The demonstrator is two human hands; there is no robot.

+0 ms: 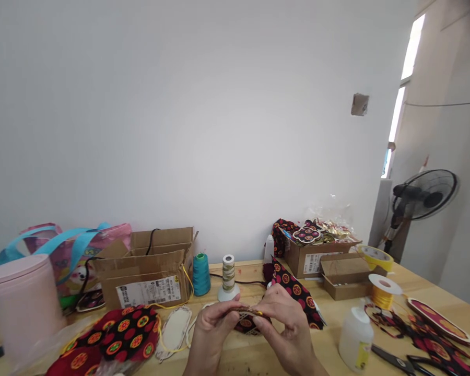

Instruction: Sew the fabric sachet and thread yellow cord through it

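Observation:
Over the front middle of the table, a small dark patterned fabric piece [247, 326] with a brownish edge is held between both hands. My left hand [212, 334] pinches its left end between thumb and fingers. At the other end, my right hand [289, 330] is closed on the edge, thumb in front, with a bit of yellow by the fingertips. Much of the piece is hidden by the fingers. A white thread spool [228, 277] stands just behind, and a white oval cutout [174, 329] with yellow cord lies to the left.
Left are a pink canister [23, 308], patterned fabric [121, 334], an open carton [149, 282] and a teal thread cone [201, 275]. Right are a glue bottle [356, 337], scissors [399, 361], a yellow cord spool [384, 291], a small box [350, 279] and a filled carton [313, 258].

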